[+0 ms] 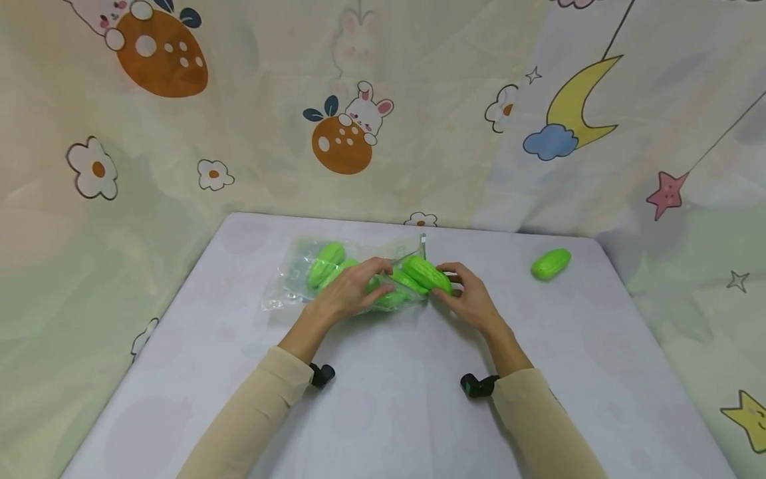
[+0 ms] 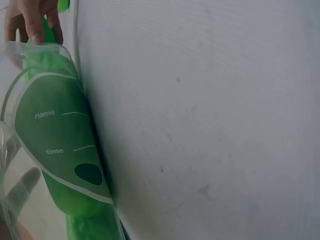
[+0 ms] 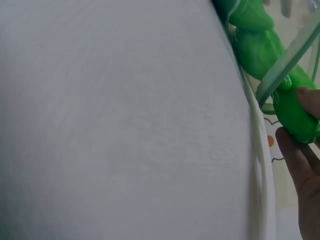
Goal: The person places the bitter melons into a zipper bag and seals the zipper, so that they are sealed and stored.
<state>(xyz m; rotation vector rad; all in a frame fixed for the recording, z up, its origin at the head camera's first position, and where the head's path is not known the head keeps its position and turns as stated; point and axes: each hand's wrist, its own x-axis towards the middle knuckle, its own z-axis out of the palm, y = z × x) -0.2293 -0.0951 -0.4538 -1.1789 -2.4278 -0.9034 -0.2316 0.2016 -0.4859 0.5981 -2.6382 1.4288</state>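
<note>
A clear zip bag (image 1: 286, 298) lies on the table with several plump, ridged green cucumbers inside, one of them a cucumber (image 1: 326, 263) near its left end. My left hand (image 1: 347, 290) grips the bag's upper edge by its open mouth, which faces right. At that mouth my right hand (image 1: 473, 303) holds another cucumber (image 1: 427, 273) by its right end, thumb on one side and fingers on the other. In the right wrist view, this cucumber (image 3: 292, 112) passes partly behind the bag's rim. "Name" and "time" are printed on the bag (image 2: 55, 125) in the left wrist view.
One loose cucumber (image 1: 551, 264) lies at the back right of the white table (image 1: 383, 412). Behind the table hangs a patterned cloth (image 1: 263, 120) with rabbits, flowers, a moon and stars. Each wrist wears a small black camera.
</note>
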